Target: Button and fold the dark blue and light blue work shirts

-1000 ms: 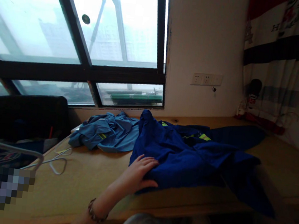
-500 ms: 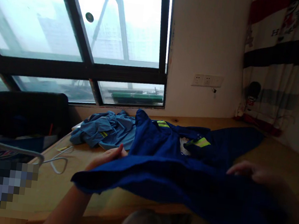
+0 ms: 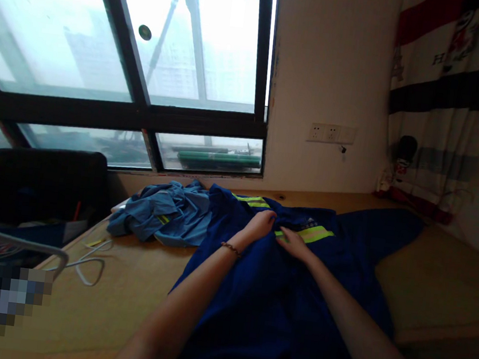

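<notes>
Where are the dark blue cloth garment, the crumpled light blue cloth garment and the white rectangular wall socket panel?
Dark blue cloth garment [image 3: 276, 290], head view: its plain middle.
Crumpled light blue cloth garment [image 3: 162, 208], head view: middle folds.
White rectangular wall socket panel [image 3: 332, 133], head view: middle section.

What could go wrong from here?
The dark blue fabric garment with yellow-green stripes runs past the near edge of the yellowish wooden table, so it might slip off. A tug could shift the crumpled lighter blue cloth garment beside it. The left hand and right hand are close together, so fabric may bunch.
</notes>
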A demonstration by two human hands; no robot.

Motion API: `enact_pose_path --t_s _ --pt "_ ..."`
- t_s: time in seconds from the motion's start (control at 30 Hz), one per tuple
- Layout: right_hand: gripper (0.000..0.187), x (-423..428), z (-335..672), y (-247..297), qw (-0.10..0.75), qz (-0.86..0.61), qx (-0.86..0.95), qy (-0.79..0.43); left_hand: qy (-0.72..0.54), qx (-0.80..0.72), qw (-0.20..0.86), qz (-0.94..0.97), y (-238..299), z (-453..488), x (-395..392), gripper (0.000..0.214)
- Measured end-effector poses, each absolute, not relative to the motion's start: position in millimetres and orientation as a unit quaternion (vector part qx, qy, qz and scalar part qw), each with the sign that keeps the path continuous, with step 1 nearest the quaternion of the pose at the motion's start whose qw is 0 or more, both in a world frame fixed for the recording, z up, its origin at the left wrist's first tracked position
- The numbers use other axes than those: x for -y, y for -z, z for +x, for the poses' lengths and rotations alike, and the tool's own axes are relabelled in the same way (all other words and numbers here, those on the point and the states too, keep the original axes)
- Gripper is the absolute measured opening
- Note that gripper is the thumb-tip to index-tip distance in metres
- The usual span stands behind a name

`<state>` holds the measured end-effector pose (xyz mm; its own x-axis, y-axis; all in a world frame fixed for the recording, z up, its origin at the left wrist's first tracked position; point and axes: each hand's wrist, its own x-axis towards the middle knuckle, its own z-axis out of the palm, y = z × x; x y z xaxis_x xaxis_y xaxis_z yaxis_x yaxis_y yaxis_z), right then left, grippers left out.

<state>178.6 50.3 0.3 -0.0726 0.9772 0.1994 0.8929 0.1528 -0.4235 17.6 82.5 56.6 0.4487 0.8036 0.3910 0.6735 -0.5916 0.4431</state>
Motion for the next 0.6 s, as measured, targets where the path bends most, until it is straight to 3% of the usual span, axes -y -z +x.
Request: enact_pose_path --t_s 0.17,0.27,0.47,0.6 --pt "0.049 -64 178 27 0.142 -0.661 0.737 -0.032 -0.234 -0.518 -0.020 0.823 -2 17 -112 0.041" --pt "0.059 -82 216 25 0.133 -0.745 0.653 -0.025 -0.174 -0.559 -0.036 0.810 23 -7 -107 0.048" --pt "0.053 -120 234 22 0.158 -0.856 0.492 0.017 -0.174 -0.558 -0.068 0.808 21 -12 -83 0.024" --pt "0.047 -122 227 23 0.202 -0.852 0.483 0.030 -0.174 -0.567 -0.074 0.801 9 -8 -79 0.024"
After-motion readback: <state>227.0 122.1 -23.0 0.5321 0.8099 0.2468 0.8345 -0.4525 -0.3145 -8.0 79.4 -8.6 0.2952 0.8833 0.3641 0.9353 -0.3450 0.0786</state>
